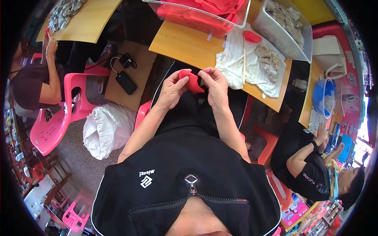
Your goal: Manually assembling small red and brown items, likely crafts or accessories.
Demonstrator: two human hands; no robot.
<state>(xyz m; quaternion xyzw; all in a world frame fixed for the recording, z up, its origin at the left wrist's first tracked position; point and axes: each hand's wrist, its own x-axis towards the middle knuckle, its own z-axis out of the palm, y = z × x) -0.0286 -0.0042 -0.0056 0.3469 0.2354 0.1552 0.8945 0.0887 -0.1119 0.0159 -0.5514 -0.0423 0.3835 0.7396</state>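
A small red fabric piece [191, 82] is held over my lap, its lower end hanging in a point. My left hand [171, 91] pinches it between thumb and fingers. To its right, my right hand [215, 84] is closed in a pinch close to the fabric's edge; whatever lies between those fingertips is too small to make out. On the table ahead, a white cloth garment [232, 65] is spread out. Another red piece [252, 36] and a crumpled heap of beige fabric [268, 62] rest on it.
A clear bin of red pieces [204, 17] and a bin of beige fabric [284, 21] stand on the wooden table [185, 41]. A white sack [108, 131] and pink chair [55, 126] are at left. Co-workers sit on both sides, one wearing a black shirt [315, 173].
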